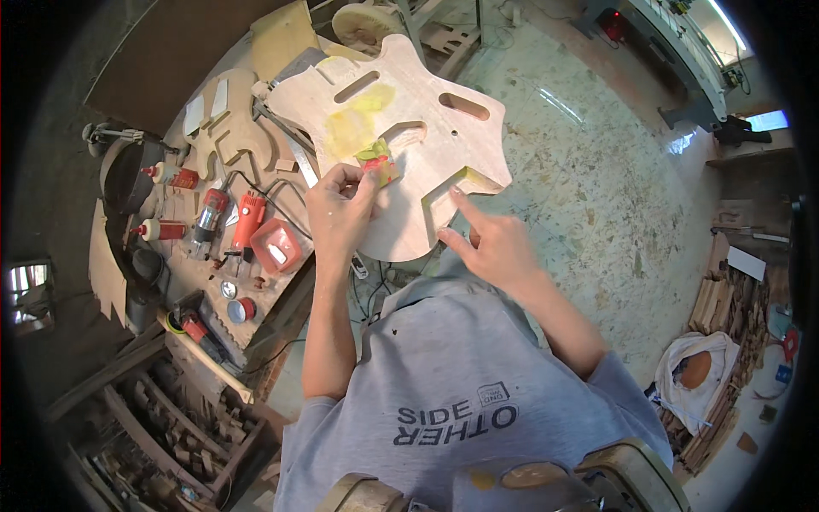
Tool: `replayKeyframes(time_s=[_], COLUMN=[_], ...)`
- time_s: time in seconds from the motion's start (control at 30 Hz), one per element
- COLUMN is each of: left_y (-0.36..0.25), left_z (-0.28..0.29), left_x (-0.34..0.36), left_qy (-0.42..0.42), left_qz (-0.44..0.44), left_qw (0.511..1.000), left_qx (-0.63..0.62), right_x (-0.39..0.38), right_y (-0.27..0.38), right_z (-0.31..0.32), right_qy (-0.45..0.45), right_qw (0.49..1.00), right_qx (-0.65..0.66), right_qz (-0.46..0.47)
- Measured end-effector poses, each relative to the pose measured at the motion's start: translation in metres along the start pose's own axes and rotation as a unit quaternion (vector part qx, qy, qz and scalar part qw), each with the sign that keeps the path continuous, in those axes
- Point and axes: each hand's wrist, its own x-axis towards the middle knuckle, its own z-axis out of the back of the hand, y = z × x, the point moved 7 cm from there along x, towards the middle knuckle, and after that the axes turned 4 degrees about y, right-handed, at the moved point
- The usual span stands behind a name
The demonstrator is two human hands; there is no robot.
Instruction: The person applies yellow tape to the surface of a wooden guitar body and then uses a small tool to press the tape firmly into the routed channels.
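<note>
A pale wooden guitar body (405, 200) with slots and a cut-out neck pocket lies in front of me, its far end over the bench. Yellow-green patches mark its upper left face. My left hand (339, 209) pinches a small red and yellow-green piece (381, 167) between thumb and fingers, just over the wood; its kind is unclear. Fingers apart, my right hand (499, 243) rests its index fingertip at the angular pocket (461, 189) and its thumb at the body's near edge. Nothing shows in that hand.
Left on the bench are a red power tool (247, 224), another corded tool (210, 218), two glue bottles (175, 176), a red tray (277, 246), a small tin (241, 310) and another guitar-shaped piece (243, 141). Wood scraps (196, 427) fill a bin below. A machine (665, 60) stands far right.
</note>
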Motion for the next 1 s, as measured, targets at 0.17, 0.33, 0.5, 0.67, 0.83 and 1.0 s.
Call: replayKeyframes(time_s=[0.17,0.33,0.5,0.67,0.83,1.0], left_y=[0.002,0.0,-0.001,-0.004,-0.004,0.003], left_z=[0.0,0.001,0.002,-0.003,-0.003,0.0], left_x=[0.0,-0.001,-0.002,-0.001,-0.001,0.0], left_qy=[0.002,-0.001,0.005,0.015,0.008,0.034], left_qz=[0.009,0.015,0.015,-0.003,-0.021,-0.013], left_qw=[1.0,1.0,1.0,1.0,0.999,0.999], left_qx=[0.008,0.011,0.017,0.023,0.037,-0.017], right_x=[-0.007,-0.01,-0.009,-0.005,-0.015,-0.023], right_y=[-0.01,0.006,0.02,0.031,0.015,-0.002], right_z=[-0.027,-0.039,-0.041,-0.033,-0.028,-0.003], right_qy=[0.027,0.103,0.124,0.131,0.115,-0.016], right_qw=[0.947,0.856,0.877,0.918,0.883,0.858], right_qx=[0.314,0.492,0.452,0.365,0.45,0.499], right_qz=[-0.055,-0.122,-0.108,-0.077,-0.065,-0.118])
